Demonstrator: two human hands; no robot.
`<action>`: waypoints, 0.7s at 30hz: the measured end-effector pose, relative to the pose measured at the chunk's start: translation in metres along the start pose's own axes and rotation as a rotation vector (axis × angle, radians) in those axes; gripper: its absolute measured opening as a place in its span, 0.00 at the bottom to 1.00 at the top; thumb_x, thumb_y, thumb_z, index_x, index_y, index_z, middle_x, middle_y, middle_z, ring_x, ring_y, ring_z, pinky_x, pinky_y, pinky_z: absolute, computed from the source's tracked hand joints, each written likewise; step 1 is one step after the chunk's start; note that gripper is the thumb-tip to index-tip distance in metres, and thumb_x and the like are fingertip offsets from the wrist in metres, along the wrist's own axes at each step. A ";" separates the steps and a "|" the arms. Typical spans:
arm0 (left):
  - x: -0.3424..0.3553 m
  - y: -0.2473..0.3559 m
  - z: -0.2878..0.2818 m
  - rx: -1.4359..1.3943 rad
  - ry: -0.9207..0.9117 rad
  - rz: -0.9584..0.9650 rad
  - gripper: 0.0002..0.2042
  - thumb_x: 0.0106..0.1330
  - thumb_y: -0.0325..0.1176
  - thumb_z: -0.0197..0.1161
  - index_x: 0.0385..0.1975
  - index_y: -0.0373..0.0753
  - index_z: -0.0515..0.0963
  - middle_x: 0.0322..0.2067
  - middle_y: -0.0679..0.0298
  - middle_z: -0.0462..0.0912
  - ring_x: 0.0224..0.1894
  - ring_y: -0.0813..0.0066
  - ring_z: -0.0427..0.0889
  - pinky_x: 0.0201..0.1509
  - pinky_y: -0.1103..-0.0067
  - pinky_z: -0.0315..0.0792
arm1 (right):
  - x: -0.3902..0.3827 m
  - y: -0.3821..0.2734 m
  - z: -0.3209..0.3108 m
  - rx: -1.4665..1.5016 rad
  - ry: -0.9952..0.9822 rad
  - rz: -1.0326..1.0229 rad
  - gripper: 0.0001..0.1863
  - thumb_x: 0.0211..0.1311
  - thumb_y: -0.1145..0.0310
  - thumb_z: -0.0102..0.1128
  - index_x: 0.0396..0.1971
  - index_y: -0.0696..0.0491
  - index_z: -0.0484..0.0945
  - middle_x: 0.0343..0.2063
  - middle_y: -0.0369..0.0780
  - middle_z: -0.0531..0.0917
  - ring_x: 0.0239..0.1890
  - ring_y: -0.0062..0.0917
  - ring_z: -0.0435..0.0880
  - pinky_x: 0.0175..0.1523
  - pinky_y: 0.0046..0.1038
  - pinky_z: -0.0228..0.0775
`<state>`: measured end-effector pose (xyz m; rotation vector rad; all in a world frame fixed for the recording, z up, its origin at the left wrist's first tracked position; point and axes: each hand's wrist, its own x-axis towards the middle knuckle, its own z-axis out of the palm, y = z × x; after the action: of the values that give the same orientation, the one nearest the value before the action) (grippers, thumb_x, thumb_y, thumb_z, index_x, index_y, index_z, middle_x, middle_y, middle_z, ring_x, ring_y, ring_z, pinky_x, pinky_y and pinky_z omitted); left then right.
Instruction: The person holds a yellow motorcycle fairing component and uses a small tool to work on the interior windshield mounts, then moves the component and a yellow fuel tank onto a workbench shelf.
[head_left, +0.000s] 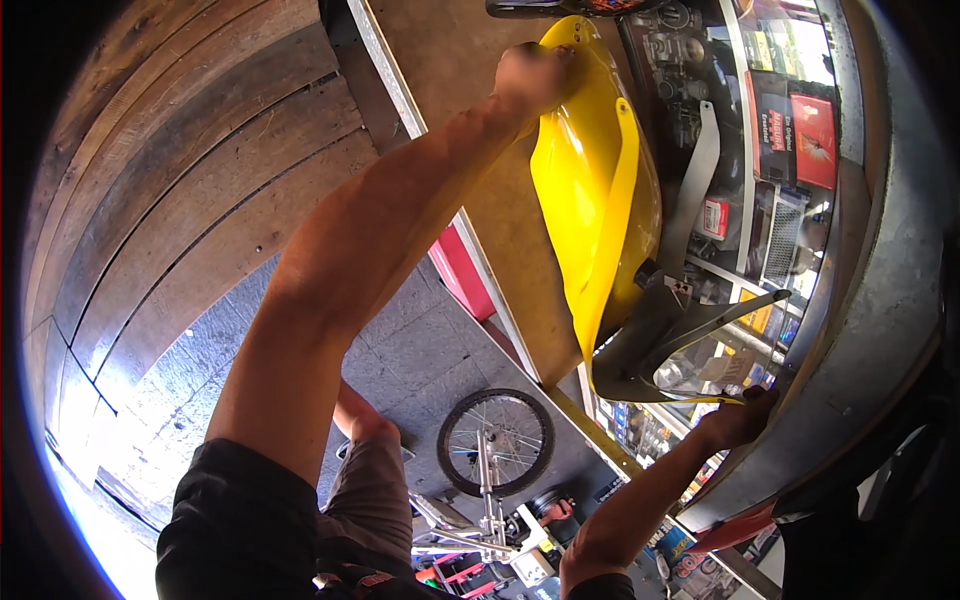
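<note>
Along the far left, seeing curved brown wooden planks (200, 160), then grey tiled floor (400, 330). Lower middle, spotting a black-tyred spoked wheel (512, 430). Rightward, passing a brown wooden counter top (500, 230), then grasping with the left hand (530, 78) at the upper end of a long glossy yellow plastic panel with a dark underside (580, 190); blurring at the fingers, so not making out the exact grip. Spanning counter top and glass display case (742, 110) with the panel; not making out whether resting or hanging just over. Farther right, gripping the panel's lower tip with the right hand (740, 418). Judging progress as partway: already having both ends in hand, not yet letting go at either; seeing no tool in either hand, so not being able to gauge the remainder.
</note>
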<state>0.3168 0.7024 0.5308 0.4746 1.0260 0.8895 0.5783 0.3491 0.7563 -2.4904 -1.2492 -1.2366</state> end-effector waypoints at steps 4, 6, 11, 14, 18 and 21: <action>0.017 -0.014 -0.004 -0.001 0.014 0.123 0.22 0.66 0.41 0.60 0.52 0.29 0.74 0.45 0.53 0.82 0.43 0.68 0.81 0.49 0.75 0.74 | -0.002 -0.014 -0.006 -0.067 -0.045 -0.041 0.15 0.68 0.60 0.46 0.34 0.60 0.71 0.29 0.40 0.73 0.33 0.30 0.72 0.41 0.34 0.67; 0.018 -0.020 -0.002 -0.125 0.030 0.193 0.22 0.66 0.41 0.59 0.51 0.27 0.73 0.44 0.53 0.82 0.42 0.68 0.81 0.48 0.76 0.74 | 0.000 0.015 0.000 0.101 -0.015 0.078 0.12 0.66 0.64 0.46 0.33 0.58 0.70 0.29 0.39 0.73 0.34 0.30 0.72 0.42 0.33 0.66; 0.008 -0.009 -0.015 -0.213 0.131 0.269 0.21 0.67 0.40 0.59 0.49 0.26 0.73 0.41 0.53 0.82 0.40 0.69 0.81 0.45 0.77 0.74 | 0.000 0.034 0.001 -0.033 -0.015 0.012 0.10 0.67 0.67 0.43 0.33 0.57 0.71 0.30 0.38 0.73 0.33 0.29 0.70 0.45 0.30 0.66; -0.005 0.003 -0.034 -0.360 0.141 0.371 0.19 0.67 0.40 0.61 0.47 0.29 0.72 0.35 0.57 0.82 0.32 0.71 0.82 0.32 0.77 0.78 | 0.001 0.021 0.002 -0.052 0.013 -0.021 0.11 0.68 0.66 0.42 0.32 0.57 0.71 0.29 0.38 0.73 0.32 0.29 0.70 0.43 0.30 0.66; -0.004 0.008 -0.059 -0.341 0.206 0.377 0.22 0.68 0.42 0.59 0.50 0.26 0.72 0.39 0.53 0.82 0.36 0.69 0.82 0.40 0.77 0.77 | 0.005 -0.006 0.005 -0.011 0.036 -0.027 0.12 0.68 0.65 0.41 0.30 0.58 0.70 0.28 0.38 0.73 0.30 0.29 0.70 0.40 0.31 0.66; -0.010 0.009 -0.069 -0.365 0.196 0.273 0.24 0.68 0.44 0.59 0.51 0.25 0.70 0.40 0.53 0.82 0.36 0.68 0.82 0.41 0.77 0.77 | 0.010 -0.026 0.008 0.034 0.049 -0.022 0.13 0.68 0.65 0.41 0.29 0.58 0.70 0.27 0.39 0.73 0.28 0.29 0.70 0.38 0.31 0.66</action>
<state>0.2498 0.6954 0.5107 0.2229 0.9600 1.3589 0.5685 0.3760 0.7510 -2.4139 -1.2787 -1.2634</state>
